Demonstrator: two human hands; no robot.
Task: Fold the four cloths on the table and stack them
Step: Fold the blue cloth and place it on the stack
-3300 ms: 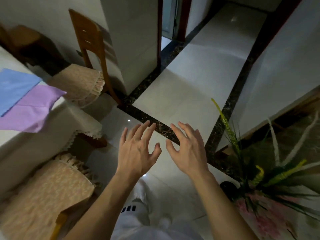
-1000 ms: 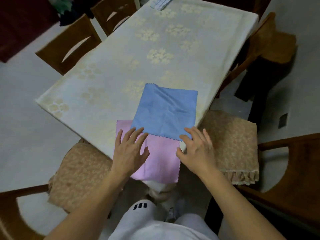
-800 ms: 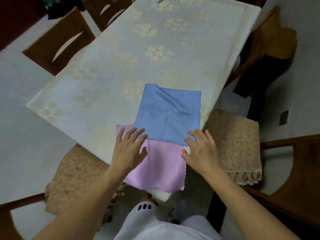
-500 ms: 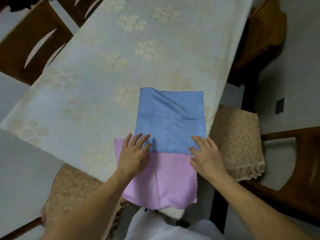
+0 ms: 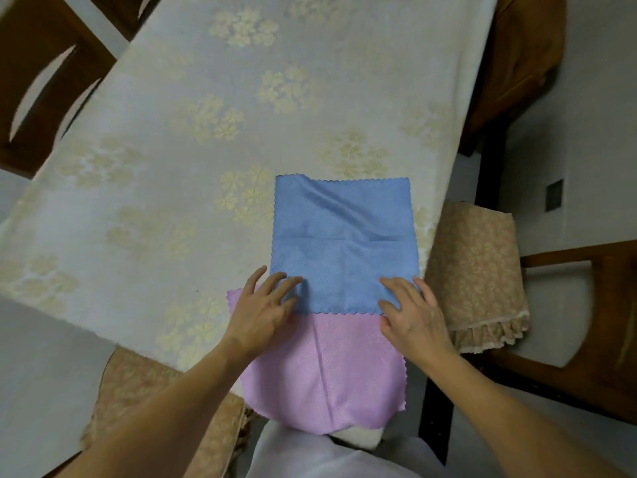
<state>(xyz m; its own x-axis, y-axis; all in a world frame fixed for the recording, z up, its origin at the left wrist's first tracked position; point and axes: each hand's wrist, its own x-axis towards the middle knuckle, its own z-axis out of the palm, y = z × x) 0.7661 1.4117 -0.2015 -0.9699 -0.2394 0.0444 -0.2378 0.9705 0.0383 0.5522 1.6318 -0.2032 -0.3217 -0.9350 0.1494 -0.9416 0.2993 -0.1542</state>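
Note:
A blue cloth [image 5: 341, 243] lies flat at the near right corner of the table, overlapping a pink cloth [image 5: 327, 370] that hangs over the table's corner toward me. My left hand [image 5: 263, 307] rests flat on the blue cloth's near left corner, fingers spread. On the near right corner sits my right hand [image 5: 412, 310], also flat with fingers apart. Neither hand grips any cloth. Only these two cloths are in view.
The table carries a pale tablecloth [image 5: 193, 139] with a flower pattern. Wooden chairs with beige seat covers stand at the right [image 5: 479, 274] and near left [image 5: 138, 391]. More chairs [image 5: 41, 77] stand at the far left.
My view swung from the floor to the table. Both hands came down onto the blue cloth's near corners, and over the last second the view drew closer to the cloths.

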